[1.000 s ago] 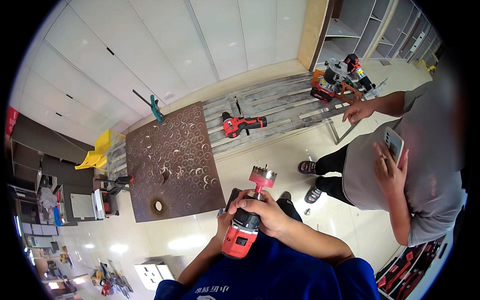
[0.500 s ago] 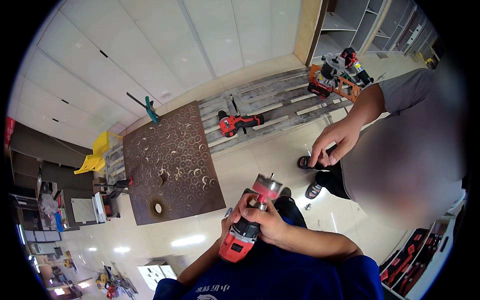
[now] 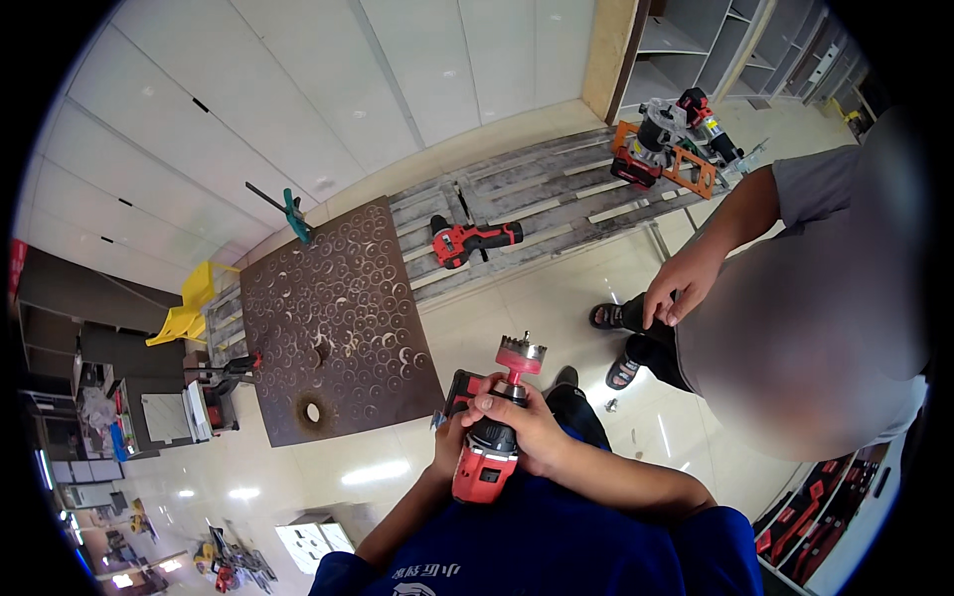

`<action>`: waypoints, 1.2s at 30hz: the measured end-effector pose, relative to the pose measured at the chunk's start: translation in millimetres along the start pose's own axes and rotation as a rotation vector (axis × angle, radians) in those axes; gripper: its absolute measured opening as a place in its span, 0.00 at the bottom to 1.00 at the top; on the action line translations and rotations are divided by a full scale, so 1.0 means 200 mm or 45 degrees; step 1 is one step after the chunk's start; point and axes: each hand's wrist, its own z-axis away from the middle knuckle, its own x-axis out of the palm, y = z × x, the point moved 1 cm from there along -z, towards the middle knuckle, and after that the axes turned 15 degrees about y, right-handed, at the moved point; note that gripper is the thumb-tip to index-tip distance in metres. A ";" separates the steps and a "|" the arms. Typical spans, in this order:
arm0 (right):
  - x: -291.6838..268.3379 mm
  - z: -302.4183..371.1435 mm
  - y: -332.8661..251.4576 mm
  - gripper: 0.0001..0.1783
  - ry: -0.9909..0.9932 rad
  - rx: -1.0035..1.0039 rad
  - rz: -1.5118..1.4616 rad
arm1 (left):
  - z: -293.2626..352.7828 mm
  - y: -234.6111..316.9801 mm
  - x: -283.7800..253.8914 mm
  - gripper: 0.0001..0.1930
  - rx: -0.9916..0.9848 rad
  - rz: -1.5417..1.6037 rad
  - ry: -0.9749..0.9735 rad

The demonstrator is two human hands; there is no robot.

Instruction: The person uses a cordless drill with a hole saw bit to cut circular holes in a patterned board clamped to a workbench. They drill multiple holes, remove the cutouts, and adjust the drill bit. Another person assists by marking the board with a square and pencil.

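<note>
In front of my chest is a red and black cordless drill (image 3: 485, 469), gripped by both hands. A round toothed hole saw (image 3: 522, 356) with a pink-red base and a pilot bit is fitted in its chuck and points away from me. My left hand (image 3: 452, 445) is closed round the drill's left side, by the battery, its fingers partly hidden. My right hand (image 3: 532, 425) wraps the front of the body just behind the chuck. Beyond them lies a brown board (image 3: 338, 328) covered with ring-shaped cuts; one hole near its closest corner goes right through.
A slatted bench (image 3: 556, 204) carries the board, another red drill (image 3: 467, 241) and a router (image 3: 651, 149). A green clamp (image 3: 296, 216) and a dark clamp (image 3: 234, 370) sit at the board's edges. At right stands a person, one hand (image 3: 681, 283) lowered. A yellow chair (image 3: 189, 308) is left.
The drill has turned in my hands: the hole saw points more straight ahead, and the battery shows at the left. The other person's hand has shifted slightly right.
</note>
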 end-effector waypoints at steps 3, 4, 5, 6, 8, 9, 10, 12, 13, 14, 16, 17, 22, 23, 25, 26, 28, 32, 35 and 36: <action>-0.09 -0.06 0.01 0.08 0.006 0.053 -0.067 | -0.01 0.19 0.00 0.20 0.544 -0.727 -0.378; -0.11 -0.06 0.02 0.09 0.015 0.055 -0.057 | 0.00 0.20 0.02 0.20 0.479 -0.676 -0.405; -0.10 -0.05 0.02 0.08 0.009 0.062 -0.037 | 0.01 0.21 0.03 0.20 0.419 -0.625 -0.421; -0.09 -0.05 0.01 0.08 0.004 0.068 -0.018 | 0.03 0.21 0.06 0.21 0.339 -0.579 -0.392; -0.08 -0.06 -0.01 0.08 0.016 0.109 -0.034 | 0.04 0.31 0.09 0.24 -0.085 -0.768 -0.375; -0.09 -0.06 -0.01 0.08 0.008 0.119 -0.062 | 0.03 0.29 0.08 0.24 0.004 -0.820 -0.379; -0.11 -0.07 0.00 0.09 0.000 0.127 -0.091 | 0.02 0.24 0.06 0.24 0.094 -0.871 -0.384; -0.14 -0.08 0.01 0.08 0.006 0.124 -0.108 | -0.01 0.10 0.04 0.24 0.099 -0.728 -0.314; -0.12 -0.08 0.01 0.08 0.068 0.104 -0.042 | -0.02 0.02 0.02 0.24 0.014 -0.532 -0.231; -0.11 -0.07 0.01 0.08 0.104 0.091 -0.008 | -0.04 -0.06 0.01 0.23 -0.057 -0.332 -0.154; -0.11 -0.07 0.01 0.08 0.156 0.051 0.012 | -0.04 -0.08 0.00 0.23 -0.236 -0.070 -0.122; -0.10 -0.07 0.01 0.09 0.111 0.008 0.042 | -0.04 -0.07 0.01 0.23 -0.310 -0.005 -0.155; 0.00 0.00 0.00 0.08 -0.184 -0.543 0.520 | -0.07 0.13 0.04 0.29 -0.120 -0.317 -0.396; 0.04 0.00 -0.01 0.09 -0.336 -0.788 0.698 | -0.07 0.17 0.06 0.28 0.022 -0.326 -0.396; 0.14 0.10 -0.05 0.12 -0.387 -0.765 0.724 | -0.09 0.24 0.10 0.26 0.272 -0.347 -0.404; 0.14 0.11 -0.05 0.15 -0.478 -0.703 0.649 | -0.09 0.28 0.11 0.25 0.384 -0.355 -0.414; 0.12 0.14 -0.11 0.31 -0.653 -0.743 0.728 | -0.08 0.38 0.12 0.24 0.609 -0.405 -0.464; 0.09 0.10 -0.20 0.66 -0.805 -0.465 0.024 | -0.06 0.54 0.10 0.24 1.207 -0.507 -0.627; 0.11 0.05 -0.27 0.71 -0.974 -0.443 -0.044 | -0.07 0.58 0.10 0.21 1.497 -0.546 -0.797; 0.12 0.04 -0.29 0.71 -1.028 -0.414 0.000 | -0.06 0.59 0.11 0.20 1.453 -0.544 -0.842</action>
